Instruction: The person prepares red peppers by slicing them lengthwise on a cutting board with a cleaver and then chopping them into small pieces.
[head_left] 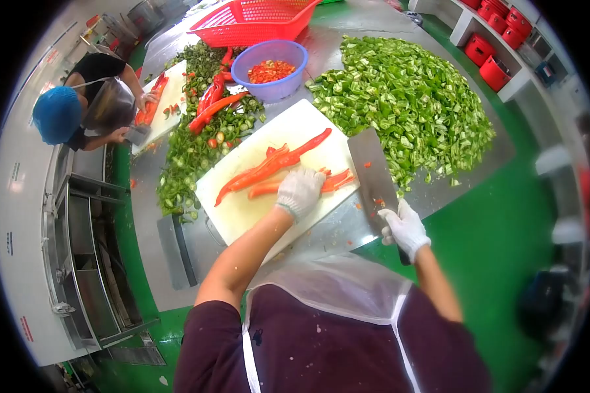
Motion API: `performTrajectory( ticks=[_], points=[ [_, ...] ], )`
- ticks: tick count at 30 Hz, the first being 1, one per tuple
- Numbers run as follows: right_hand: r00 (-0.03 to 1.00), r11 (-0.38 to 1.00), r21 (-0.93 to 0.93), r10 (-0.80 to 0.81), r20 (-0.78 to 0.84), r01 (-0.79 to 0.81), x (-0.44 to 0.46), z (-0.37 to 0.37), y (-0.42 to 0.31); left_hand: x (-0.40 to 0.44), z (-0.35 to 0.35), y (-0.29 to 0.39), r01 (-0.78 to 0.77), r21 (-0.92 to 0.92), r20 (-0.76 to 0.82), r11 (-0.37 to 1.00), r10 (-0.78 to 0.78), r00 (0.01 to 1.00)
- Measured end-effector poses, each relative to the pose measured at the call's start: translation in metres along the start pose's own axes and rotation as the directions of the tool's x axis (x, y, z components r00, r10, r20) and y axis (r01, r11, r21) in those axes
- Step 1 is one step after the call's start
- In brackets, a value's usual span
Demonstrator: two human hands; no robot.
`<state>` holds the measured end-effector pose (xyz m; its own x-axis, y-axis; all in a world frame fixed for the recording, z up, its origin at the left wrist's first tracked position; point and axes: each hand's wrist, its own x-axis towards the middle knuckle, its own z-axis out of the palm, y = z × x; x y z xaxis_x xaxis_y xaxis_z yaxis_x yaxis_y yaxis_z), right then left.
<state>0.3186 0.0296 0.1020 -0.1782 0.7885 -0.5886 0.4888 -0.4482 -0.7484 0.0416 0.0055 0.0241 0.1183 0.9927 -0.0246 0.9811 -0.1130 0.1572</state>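
Note:
My left hand [301,194], in a white knit glove, presses with curled fingers on long split red peppers [337,180] lying on a white cutting board [229,169]. More long red pepper pieces [269,164] lie just beyond it on the same board. Gloved too, my right hand [405,230] grips the handle of a cleaver [372,171]. Its broad blade stands at the board's right edge, with small red bits stuck to it. The cleaver's tip points away from me, beside a large heap of chopped green peppers [400,105].
A purple bowl [240,62] of chopped red pepper and a red basket [249,29] stand at the back. Green trimmings [183,157] and whole red peppers [210,98] lie left. Another blade [175,252] rests near the left edge. A co-worker [88,98] cuts red peppers across the table.

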Motion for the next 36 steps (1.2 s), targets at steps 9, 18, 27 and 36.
performTrajectory(
  ticks=[9,18,27,36],
  points=[
    [0.999,0.999,-0.036,-0.027,0.047,0.029,0.01,0.008,0.007,-0.053,-0.009,-0.025,0.004,0.152,-0.421,0.988,0.06,0.905],
    [0.814,0.422,-0.737,-0.5,0.296,0.527,0.042,0.009,-0.038,-0.09,-0.005,-0.014,0.074,-0.1,-0.508,0.992,-0.115,0.854],
    [0.475,-0.059,-0.615,-0.578,0.664,0.787,0.09,0.057,-0.114,-0.094,-0.02,-0.015,0.146,-0.282,-0.593,0.948,-0.292,0.751],
    [0.56,-0.008,-0.631,-0.452,0.694,0.776,0.102,0.068,-0.133,-0.082,-0.01,-0.02,0.393,-0.245,-0.279,0.886,-0.453,0.847]
  ],
)
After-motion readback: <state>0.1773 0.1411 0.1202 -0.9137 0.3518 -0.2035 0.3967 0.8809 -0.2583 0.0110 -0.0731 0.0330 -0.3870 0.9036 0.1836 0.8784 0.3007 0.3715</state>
